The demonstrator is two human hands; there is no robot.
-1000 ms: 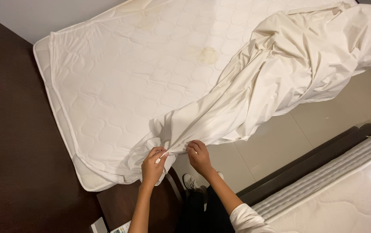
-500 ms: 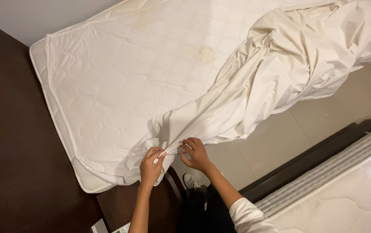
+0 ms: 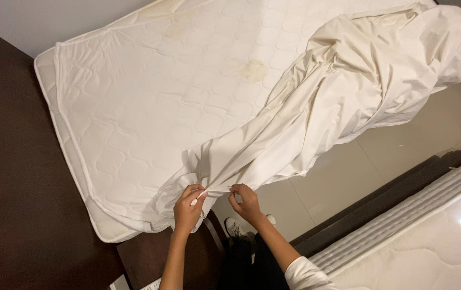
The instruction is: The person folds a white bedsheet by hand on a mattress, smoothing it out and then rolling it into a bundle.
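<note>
Low in the frame, your left hand (image 3: pixel 188 208) and right hand (image 3: pixel 245 202) each pinch the white sheet's (image 3: pixel 343 102) edge, grip pressed together, beside the quilted mattress (image 3: pixel 150 107).

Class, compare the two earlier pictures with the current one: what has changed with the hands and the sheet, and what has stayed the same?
Little changed. The right hand edged slightly away from the left hand, drawing the pinched hem of the white sheet a bit tauter between them. Both hands kept their grip; the quilted mattress and the bunched sheet stayed put.
</note>
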